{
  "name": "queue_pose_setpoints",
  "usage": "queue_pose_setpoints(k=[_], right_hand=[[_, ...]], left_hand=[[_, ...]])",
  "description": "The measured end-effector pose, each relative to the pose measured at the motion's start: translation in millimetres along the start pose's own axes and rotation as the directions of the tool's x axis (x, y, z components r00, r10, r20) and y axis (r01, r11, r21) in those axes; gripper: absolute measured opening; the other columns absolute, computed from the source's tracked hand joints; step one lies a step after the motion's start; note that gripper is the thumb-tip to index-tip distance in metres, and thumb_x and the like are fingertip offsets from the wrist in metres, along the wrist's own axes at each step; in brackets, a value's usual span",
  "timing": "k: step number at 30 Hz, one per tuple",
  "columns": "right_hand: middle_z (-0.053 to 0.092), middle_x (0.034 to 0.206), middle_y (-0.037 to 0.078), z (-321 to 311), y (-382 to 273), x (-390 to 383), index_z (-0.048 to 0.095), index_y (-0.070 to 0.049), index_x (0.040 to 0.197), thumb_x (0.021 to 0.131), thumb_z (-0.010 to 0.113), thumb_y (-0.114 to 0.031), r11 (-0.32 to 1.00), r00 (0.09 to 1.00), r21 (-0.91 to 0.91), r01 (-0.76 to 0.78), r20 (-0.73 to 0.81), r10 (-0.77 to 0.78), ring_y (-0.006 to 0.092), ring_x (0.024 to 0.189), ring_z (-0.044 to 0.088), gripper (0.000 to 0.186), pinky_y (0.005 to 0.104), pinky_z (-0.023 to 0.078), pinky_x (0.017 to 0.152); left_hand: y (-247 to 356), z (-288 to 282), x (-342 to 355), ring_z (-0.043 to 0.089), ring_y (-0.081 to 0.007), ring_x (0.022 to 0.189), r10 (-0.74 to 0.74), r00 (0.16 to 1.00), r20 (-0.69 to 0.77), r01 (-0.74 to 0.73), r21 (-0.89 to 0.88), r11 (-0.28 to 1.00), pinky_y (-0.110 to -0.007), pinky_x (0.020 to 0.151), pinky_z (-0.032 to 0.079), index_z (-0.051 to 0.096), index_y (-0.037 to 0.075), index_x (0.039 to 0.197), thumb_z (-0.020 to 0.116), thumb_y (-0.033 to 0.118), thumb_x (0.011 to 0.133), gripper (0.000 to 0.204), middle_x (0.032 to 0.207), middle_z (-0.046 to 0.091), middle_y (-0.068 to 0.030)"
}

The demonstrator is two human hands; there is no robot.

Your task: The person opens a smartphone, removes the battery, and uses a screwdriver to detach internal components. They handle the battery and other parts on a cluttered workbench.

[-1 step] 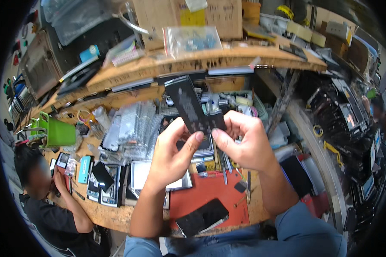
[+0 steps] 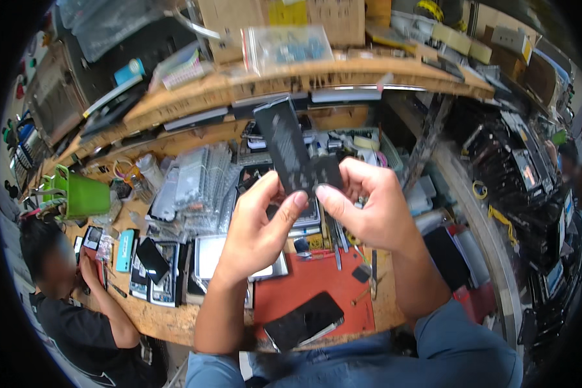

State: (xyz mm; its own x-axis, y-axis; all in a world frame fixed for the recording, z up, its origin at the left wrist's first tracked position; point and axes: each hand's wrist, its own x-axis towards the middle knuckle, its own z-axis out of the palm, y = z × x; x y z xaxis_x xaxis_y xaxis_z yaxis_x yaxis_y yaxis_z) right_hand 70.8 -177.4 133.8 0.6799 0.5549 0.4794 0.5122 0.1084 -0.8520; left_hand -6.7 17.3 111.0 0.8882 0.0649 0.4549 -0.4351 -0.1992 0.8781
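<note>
Raised above the bench, a long black phone screen panel (image 2: pixel 282 137) with pale smudges tilts away from me. A shorter dark flap (image 2: pixel 326 171) sits at its lower right end; whether the two are joined, I cannot tell. My left hand (image 2: pixel 260 226) pinches the panel's near left end between thumb and fingers. On the other side, my right hand (image 2: pixel 375 208) grips the flap, its thumb tip close to my left thumb. Below my hands a black phone (image 2: pixel 304 321) lies slantwise on a red mat (image 2: pixel 275 297).
Thin tools (image 2: pixel 338 249) lie at the mat's far edge. Bubble-wrapped parts (image 2: pixel 197 184) are piled at left, near a green bin (image 2: pixel 84 194). A wooden shelf (image 2: pixel 258 81) spans the back. At far left a co-worker's hand (image 2: pixel 90 271) is among phone parts. Stacked dark devices fill the right.
Both my hands and the panel have risen slightly in the picture, and the panel's tilt has shifted a little. My grip looks the same.
</note>
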Motion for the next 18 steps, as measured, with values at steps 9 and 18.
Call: queue_pose_setpoints(k=[9,18], right_hand=[[0.064,0.079,-0.004,-10.1,26.2,-67.8,0.067,0.001,0.105,0.105,0.068,-0.008,0.968,0.971,0.111,-0.224,-0.061,0.232,-0.0009,0.068,0.051,0.009,0.0212,0.041,0.056],[0.062,0.066,0.012,-14.3,116.9,-146.6,0.068,0.002,0.103,0.108,0.062,-0.024,0.831,0.844,-0.264,-0.49,0.097,0.528,0.0181,0.062,0.063,0.028,0.0346,0.05,0.062]], left_hand=[[46.8,14.7,-26.1,0.068,-0.0325,0.077,0.244,0.97,-0.003,-0.108,0.892,0.439,-0.042,0.068,0.051,0.07,0.005,0.091,0.082,0.028,0.089,0.026,0.083,0.067,-0.011],[21.3,-15.1,-142.1,0.065,-0.0358,0.086,-0.18,0.976,0.119,0.022,0.774,0.632,-0.045,0.075,0.05,0.07,0.002,0.102,0.083,0.018,0.086,0.027,0.093,0.068,-0.0137]])
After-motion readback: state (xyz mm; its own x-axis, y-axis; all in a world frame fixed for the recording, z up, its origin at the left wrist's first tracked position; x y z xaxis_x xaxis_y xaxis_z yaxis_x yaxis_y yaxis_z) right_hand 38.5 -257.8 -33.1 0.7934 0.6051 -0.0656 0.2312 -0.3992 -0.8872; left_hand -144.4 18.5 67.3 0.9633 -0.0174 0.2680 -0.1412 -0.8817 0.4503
